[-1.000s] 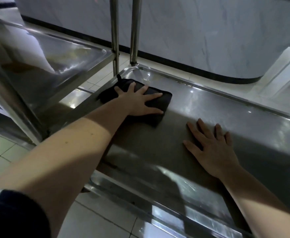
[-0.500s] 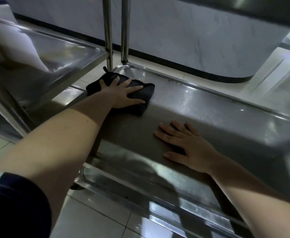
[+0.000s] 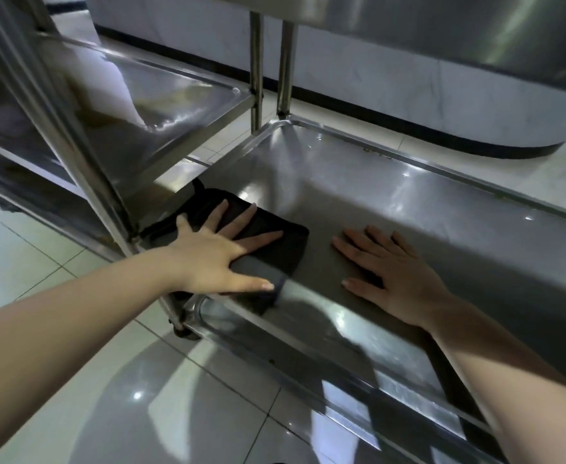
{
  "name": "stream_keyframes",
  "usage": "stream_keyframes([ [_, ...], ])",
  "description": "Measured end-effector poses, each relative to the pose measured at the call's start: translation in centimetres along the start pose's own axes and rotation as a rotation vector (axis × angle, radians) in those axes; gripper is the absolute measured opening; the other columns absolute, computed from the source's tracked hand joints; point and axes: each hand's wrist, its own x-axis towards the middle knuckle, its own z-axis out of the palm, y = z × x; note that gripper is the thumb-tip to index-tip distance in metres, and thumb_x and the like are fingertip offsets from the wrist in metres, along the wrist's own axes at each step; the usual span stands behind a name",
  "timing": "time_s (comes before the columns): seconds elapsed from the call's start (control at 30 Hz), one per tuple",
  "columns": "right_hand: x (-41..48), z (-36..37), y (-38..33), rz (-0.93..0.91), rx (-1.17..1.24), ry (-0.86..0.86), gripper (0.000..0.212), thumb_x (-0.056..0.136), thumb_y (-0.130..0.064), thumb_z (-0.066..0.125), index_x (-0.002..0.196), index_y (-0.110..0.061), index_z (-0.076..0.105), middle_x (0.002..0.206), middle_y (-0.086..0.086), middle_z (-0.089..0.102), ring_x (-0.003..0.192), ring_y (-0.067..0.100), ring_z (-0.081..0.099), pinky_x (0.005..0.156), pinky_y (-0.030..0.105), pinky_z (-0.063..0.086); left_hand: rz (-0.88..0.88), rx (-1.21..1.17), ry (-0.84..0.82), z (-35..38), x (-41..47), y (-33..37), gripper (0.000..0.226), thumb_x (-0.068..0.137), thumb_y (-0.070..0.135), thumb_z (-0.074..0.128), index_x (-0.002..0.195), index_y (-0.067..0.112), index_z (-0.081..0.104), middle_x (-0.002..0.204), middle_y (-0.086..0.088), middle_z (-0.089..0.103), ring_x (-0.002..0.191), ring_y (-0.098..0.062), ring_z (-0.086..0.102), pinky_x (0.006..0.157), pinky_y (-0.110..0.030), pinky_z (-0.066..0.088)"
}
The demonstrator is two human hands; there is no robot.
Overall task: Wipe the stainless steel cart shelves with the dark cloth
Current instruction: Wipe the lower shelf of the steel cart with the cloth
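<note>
Has drawn the folded dark cloth (image 3: 291,241) back from the far left corner of the shallow stainless steel cart shelf (image 3: 375,182) to its near left edge, where it lies pinned flat under the left grip (image 3: 208,259), released, fingers spread straight, grasping nothing. Keeps the right grip (image 3: 395,272) likewise released, palm down on bare steel just beside the cloth, shifted only a little. Looks like one stroke down the left end finished, leaving the long right stretch of this shelf probably yet to wipe.

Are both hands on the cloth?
No, only the left hand presses the dark cloth; the right hand rests flat on the shelf.
</note>
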Motion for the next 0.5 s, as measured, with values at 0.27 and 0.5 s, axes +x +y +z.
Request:
stream_keyframes([
  [0.27, -0.2, 1.0, 0.8, -0.041, -0.018, 0.031, 0.064, 0.077, -0.086, -0.009, 0.137, -0.068, -0.019, 0.153, -0.033, -0.021, 0.146, 0.004, -0.017, 0.118, 0.032, -0.014, -0.007, 0.051, 0.191, -4.6, 14.2, 0.6, 0.081, 0.070, 0.095, 0.025, 0.141, 0.069, -0.004, 0.165, 0.014, -0.008, 0.150, -0.034, -0.010, 0.106, -0.077, 0.000],
  [0.5, 0.3, 0.8, 1.1, -0.024, 0.001, 0.039, 0.065, 0.075, -0.088, -0.008, 0.137, -0.070, -0.014, 0.152, -0.034, -0.019, 0.144, 0.000, -0.018, 0.117, 0.030, -0.015, -0.021, 0.048, 0.207, -6.2, 18.4, 1.4, 0.083, 0.071, 0.096, 0.023, 0.145, 0.066, 0.000, 0.165, 0.013, -0.008, 0.150, -0.034, -0.008, 0.107, -0.076, 0.000],
])
